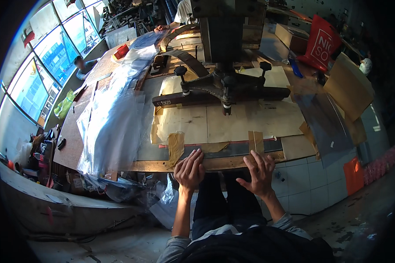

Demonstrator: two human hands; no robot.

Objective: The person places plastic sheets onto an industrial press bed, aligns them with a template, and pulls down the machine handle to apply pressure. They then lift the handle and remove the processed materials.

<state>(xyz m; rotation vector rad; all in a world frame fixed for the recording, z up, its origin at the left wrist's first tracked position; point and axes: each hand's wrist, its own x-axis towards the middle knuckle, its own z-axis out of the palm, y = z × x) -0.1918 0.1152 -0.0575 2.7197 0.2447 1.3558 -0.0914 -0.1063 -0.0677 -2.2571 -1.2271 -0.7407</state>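
Note:
My left hand (189, 170) rests at the front edge of the workbench, its fingers stretched out over the wooden edge strip (219, 164) and nothing held. To its right, my right hand (258, 175) has its fingers spread and its fingertips at the same edge, just below a strip of brown tape (256, 141). A second brown tape strip (176, 148) lies beyond my left fingertips. Both strips overlap the front of a cream sheet (232, 125) lying flat. Above that sheet stands a black press head (226, 81) with a dark crossbar (250, 94) and screw knobs.
Clear plastic sheets (114, 127) are heaped on the left, with a red object (120, 51) behind them. On the right are a dark translucent sheet (322, 127), cardboard (351, 87) and a red bag (320, 44). Other people (84, 66) are at the far side.

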